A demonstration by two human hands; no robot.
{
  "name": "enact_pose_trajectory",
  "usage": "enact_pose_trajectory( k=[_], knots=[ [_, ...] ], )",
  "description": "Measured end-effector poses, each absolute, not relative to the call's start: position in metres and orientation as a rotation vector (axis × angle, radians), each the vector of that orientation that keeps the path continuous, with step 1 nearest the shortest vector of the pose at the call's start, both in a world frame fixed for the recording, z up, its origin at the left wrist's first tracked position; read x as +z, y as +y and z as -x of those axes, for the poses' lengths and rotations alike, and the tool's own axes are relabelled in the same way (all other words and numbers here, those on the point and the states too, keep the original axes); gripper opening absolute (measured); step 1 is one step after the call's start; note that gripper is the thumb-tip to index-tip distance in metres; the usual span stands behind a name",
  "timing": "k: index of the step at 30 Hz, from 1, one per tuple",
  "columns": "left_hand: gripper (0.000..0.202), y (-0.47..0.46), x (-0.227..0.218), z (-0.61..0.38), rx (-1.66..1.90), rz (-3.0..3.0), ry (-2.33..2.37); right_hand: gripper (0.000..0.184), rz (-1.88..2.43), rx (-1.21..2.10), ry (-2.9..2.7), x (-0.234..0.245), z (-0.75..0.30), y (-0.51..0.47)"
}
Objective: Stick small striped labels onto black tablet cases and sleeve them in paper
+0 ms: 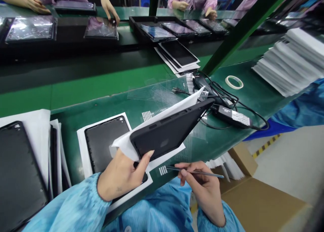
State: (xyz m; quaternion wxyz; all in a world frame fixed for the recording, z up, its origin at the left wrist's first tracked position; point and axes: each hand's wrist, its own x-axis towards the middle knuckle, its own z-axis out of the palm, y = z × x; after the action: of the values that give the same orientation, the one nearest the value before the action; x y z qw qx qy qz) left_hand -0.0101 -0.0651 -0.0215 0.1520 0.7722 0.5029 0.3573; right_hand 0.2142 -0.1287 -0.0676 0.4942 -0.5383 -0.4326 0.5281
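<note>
Here we go: the left hand (120, 176) has the black tablet (164, 136) clenched, tilted up off the desk, thumb on its back and the other fingers beneath, with a white sheet (126, 146) pressed along it. Just right of those fingers, the right hand (202, 191) pinches a slim metal pick (199, 172), its tip just beside the tablet. Under the held tablet, a second black tablet (106, 141) lies on white paper on the green desk (243, 70).
</note>
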Motion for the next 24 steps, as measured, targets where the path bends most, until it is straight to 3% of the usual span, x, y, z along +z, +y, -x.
enact_pose_trajectory(
  k=[5,12,16,24],
  knots=[
    [0.007,-0.0655,-0.0198,0.0097,1.035,-2.294,1.428,0.012,1.244,1.311,-0.972,-0.0685,-0.2144,-0.1285],
    [0.013,-0.0669,-0.0207,0.0097,1.031,-2.318,1.454,0.011,1.293,1.309,-0.955,-0.0631,-0.2114,-0.1269],
    [0.003,-0.0661,-0.0188,0.0085,1.035,-2.268,1.408,0.013,1.321,1.296,-0.968,-0.0605,-0.2093,-0.1222],
    [0.018,-0.0662,-0.0206,0.0063,1.07,-2.24,1.376,0.011,1.324,1.257,-0.997,-0.0619,-0.2115,-0.1267]
  ],
)
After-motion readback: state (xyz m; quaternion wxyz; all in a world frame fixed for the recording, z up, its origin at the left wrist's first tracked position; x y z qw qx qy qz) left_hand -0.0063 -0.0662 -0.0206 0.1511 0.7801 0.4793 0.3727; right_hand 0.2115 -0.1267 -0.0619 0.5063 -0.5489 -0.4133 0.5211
